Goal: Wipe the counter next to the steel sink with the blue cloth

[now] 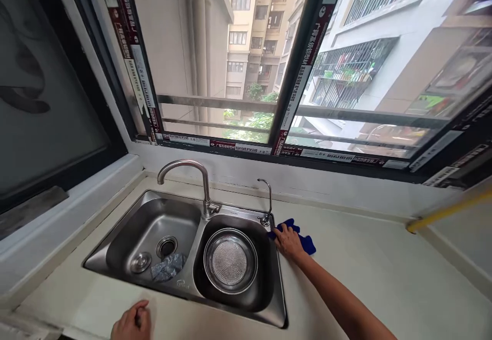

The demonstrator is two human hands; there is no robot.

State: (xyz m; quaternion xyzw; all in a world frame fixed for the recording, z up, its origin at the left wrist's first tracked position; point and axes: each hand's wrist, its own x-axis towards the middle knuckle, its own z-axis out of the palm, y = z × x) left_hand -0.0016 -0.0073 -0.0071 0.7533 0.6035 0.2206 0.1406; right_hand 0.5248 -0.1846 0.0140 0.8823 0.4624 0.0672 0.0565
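At the right rim of the sink [282, 299], just beside the small tap [266, 201], a blue cloth [303, 240] is pressed flat against the countertop [369, 268] by the right hand [288, 241]; the fingers are laid over the cloth's near edge with the palm down, and most of the cloth shows beyond them toward the window [246, 58]; the left hand [130, 322] is rested near the front edge of the countertop, loosely curled, and whether anything is pinched in it cannot be told.

Several risks may be judged from this position; the cloth lies touching or nearly touching the sink edge, so a sweep made toward the left could carry it over the rim and into the right basin, onto the round metal strainer [230, 263]; the small tap stands so close to the knuckles that it could be knocked if the hand is moved back carelessly; the arm is stretched far forward, so weight is thrown onto the left hand, which might slide if the countertop is wet; wetness itself cannot be made out; a crumpled grey rag [168, 267] is seen in the left basin beside the open drain [166, 246], and the drain could be blocked by it if water were run from the large tap [192, 176].
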